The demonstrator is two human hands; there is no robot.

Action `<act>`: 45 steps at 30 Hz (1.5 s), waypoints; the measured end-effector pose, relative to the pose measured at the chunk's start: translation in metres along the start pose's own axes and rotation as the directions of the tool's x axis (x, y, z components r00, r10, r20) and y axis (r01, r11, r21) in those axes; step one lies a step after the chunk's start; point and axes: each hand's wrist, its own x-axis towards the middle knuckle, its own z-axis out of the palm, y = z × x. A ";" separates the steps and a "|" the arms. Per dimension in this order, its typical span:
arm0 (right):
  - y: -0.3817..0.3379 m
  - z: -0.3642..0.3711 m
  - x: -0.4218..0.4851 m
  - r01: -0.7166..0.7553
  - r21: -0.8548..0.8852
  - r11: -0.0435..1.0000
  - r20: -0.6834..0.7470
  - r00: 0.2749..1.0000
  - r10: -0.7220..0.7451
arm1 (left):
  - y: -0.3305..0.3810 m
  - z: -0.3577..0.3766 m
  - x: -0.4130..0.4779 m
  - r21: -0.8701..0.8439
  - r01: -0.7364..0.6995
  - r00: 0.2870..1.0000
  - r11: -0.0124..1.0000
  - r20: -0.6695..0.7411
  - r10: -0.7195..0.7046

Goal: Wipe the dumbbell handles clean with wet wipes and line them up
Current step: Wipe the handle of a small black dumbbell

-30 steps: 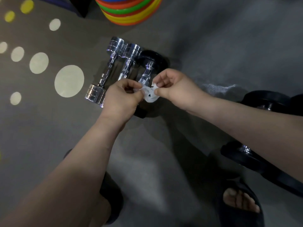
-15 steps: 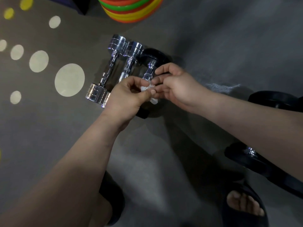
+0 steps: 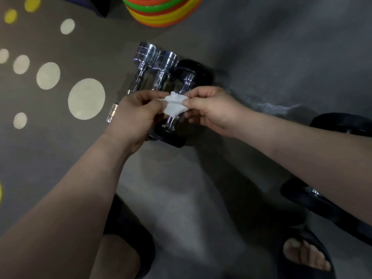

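Observation:
Three dumbbells lie side by side on the grey floor: two chrome ones (image 3: 145, 57) (image 3: 166, 63) and a black-ended one (image 3: 191, 74) with a chrome handle. Above their handles I hold a crumpled white wet wipe (image 3: 174, 105). My left hand (image 3: 136, 115) pinches its left side and my right hand (image 3: 209, 109) pinches its right side. My hands hide the middles of the handles. Another black dumbbell (image 3: 320, 202) lies at the right, partly hidden by my right forearm.
A stack of coloured weight plates (image 3: 161, 11) stands at the top. The floor at left bears pale round dots (image 3: 86, 98). A second black weight end (image 3: 346, 123) shows at the right edge. My feet in black slippers (image 3: 306, 256) are at the bottom.
The wipe was bunched small between my fingers half a second ago; now it is pulled wider between both hands. The hands have drifted slightly apart. The dumbbells have not moved.

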 end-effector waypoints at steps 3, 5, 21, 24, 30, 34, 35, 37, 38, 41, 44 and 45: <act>-0.002 0.001 0.002 0.012 -0.018 1.000 0.006 1.000 -0.012 | 0.001 0.002 0.006 -0.036 0.030 0.998 0.999 -0.049 -0.031; -0.002 0.003 0.003 0.025 -0.054 0.998 0.005 1.000 -0.025 | 0.001 0.005 0.008 -0.102 0.052 0.999 0.993 -0.007 -0.053; 0.006 -0.002 0.005 0.063 -0.018 0.998 0.054 0.997 -0.062 | 0.010 0.010 0.007 -0.144 -0.007 1.000 0.990 -0.022 0.004; 0.004 -0.004 0.006 0.029 0.017 0.999 0.032 0.999 -0.030 | 0.012 0.010 0.005 0.078 -0.135 0.990 0.988 -0.033 0.138; -0.004 -0.007 0.010 0.048 0.015 0.999 0.067 0.997 -0.048 | 0.015 0.016 0.002 0.279 -0.153 0.988 0.948 0.027 0.152; -0.009 -0.020 0.024 0.148 -0.672 0.726 -0.174 0.921 -0.349 | 0.014 0.012 0.022 0.376 -0.115 0.970 0.919 -0.156 0.185; -0.012 -0.024 0.025 0.144 -0.759 0.635 -0.217 0.864 -0.455 | 0.016 0.013 0.026 0.429 -0.105 0.954 0.897 -0.210 0.212; -0.016 -0.030 0.027 0.164 -0.822 0.545 -0.219 0.793 -0.569 | 0.019 0.017 0.034 0.584 -0.102 0.920 0.806 -0.254 0.300; -0.017 -0.033 0.030 0.160 -0.849 0.504 -0.189 0.799 -0.572 | 0.019 0.019 0.038 0.646 -0.123 0.907 0.754 -0.234 0.349; -0.016 -0.040 0.039 0.162 -0.913 0.374 -0.056 0.859 -0.509 | 0.016 0.031 0.048 0.711 -0.153 0.919 0.686 -0.153 0.363; -0.012 -0.047 0.039 0.210 -0.923 0.322 0.023 0.867 -0.499 | 0.010 0.036 0.055 0.678 -0.146 0.953 0.721 -0.098 0.285; -0.010 -0.049 0.037 0.226 -0.923 0.311 0.042 0.863 -0.503 | 0.010 0.034 0.054 0.624 -0.130 0.966 0.771 -0.095 0.240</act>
